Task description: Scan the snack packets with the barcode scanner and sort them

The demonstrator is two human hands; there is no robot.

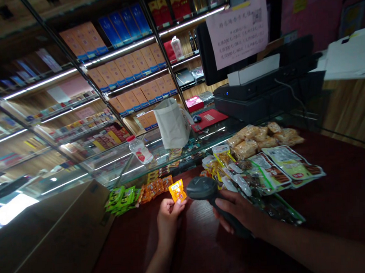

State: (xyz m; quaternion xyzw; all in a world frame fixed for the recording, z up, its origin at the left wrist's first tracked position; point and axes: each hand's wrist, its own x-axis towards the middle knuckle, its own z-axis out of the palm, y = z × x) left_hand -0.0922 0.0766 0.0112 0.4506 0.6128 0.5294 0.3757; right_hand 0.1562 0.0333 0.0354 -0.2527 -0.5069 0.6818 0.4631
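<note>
Between thumb and fingers, my left hand (170,213) pinches a small orange snack packet (177,191), its printed face turned up. My right hand (235,209) is wrapped round the handle of a black barcode scanner (202,188). The scanner's head is just right of the packet, with a small gap between them. Behind my left hand lie a row of orange snack packets (155,189) and a pile of green packets (121,198). Beyond my right hand are several yellow and clear snack packs (223,167).
A cardboard box (53,237) stands at the left. Wrapped brown snacks (250,141) and large flat pouches (294,163) lie at the right. On the glass counter are a bottle with a red cap (139,150), a white bag (172,122) and a black till (266,93).
</note>
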